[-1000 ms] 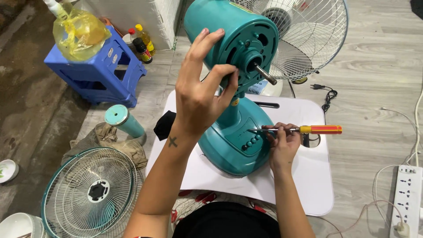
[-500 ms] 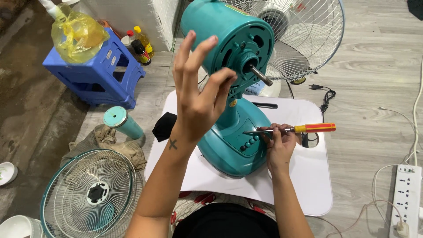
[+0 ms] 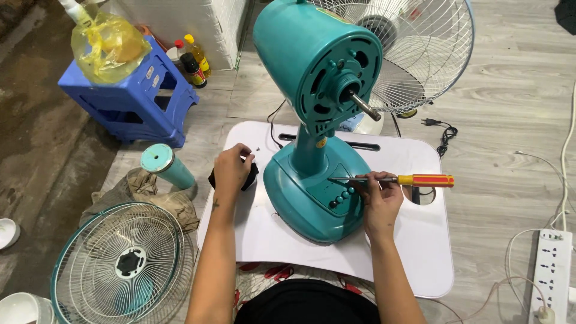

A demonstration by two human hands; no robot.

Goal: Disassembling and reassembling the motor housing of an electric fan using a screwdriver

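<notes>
A teal fan body (image 3: 318,78) with its bare motor shaft stands on its teal base (image 3: 312,192) on a white board (image 3: 414,252). My right hand (image 3: 378,201) rests on the base by the buttons and holds a screwdriver (image 3: 408,179) with a red and yellow handle, lying level. My left hand (image 3: 233,171) is down on the board left of the base, fingers curled on a small black part (image 3: 249,177).
A fan grille (image 3: 120,264) lies at lower left beside a teal cylinder (image 3: 165,165) and rags. A blue stool (image 3: 129,99) with a yellow bag and bottles (image 3: 192,60) stands behind. A white fan (image 3: 414,54) is behind the board. A power strip (image 3: 552,267) lies at right.
My left hand came down from in front of the motor housing to the board and closed on the small black part. My right hand and the screwdriver stayed put.
</notes>
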